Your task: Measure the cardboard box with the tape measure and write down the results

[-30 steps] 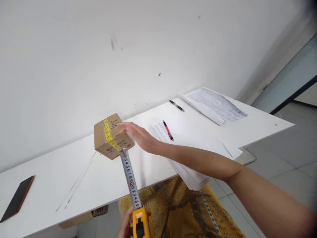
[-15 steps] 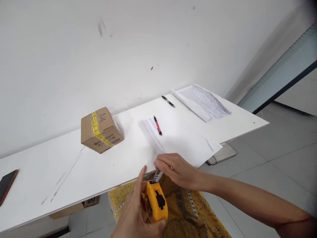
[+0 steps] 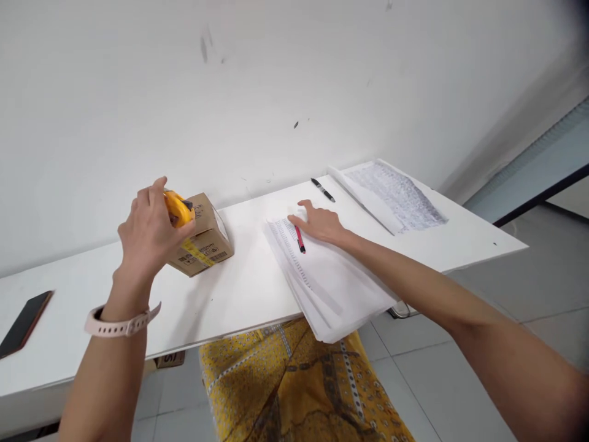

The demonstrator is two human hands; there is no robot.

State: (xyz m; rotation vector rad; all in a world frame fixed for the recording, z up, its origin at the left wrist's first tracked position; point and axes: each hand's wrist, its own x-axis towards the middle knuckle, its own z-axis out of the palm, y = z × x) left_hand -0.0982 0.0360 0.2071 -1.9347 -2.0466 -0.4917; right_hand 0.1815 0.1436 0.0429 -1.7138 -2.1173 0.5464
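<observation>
My left hand (image 3: 150, 224), with a pink band on its wrist, is wrapped round a yellow tape measure (image 3: 178, 207). It holds this over the cardboard box (image 3: 207, 236), partly hiding the box, whose side carries yellow tape. My right hand (image 3: 319, 222) rests on a stack of white papers (image 3: 335, 301), its thumb and a finger apart. A red and black pen (image 3: 299, 238) lies on the stack with its upper end at my right thumb. The near corner of the papers sticks out past the table's front edge.
A black and grey pen (image 3: 323, 189) and a sheet covered in writing (image 3: 396, 196) lie farther right on the white table (image 3: 248, 294). A dark phone (image 3: 25, 322) lies at the left. The wall runs along the back edge.
My left hand has carried the tape measure up and left to the box. My right hand has let go of the tape's end and moved onto the papers, which now lie nearer me.
</observation>
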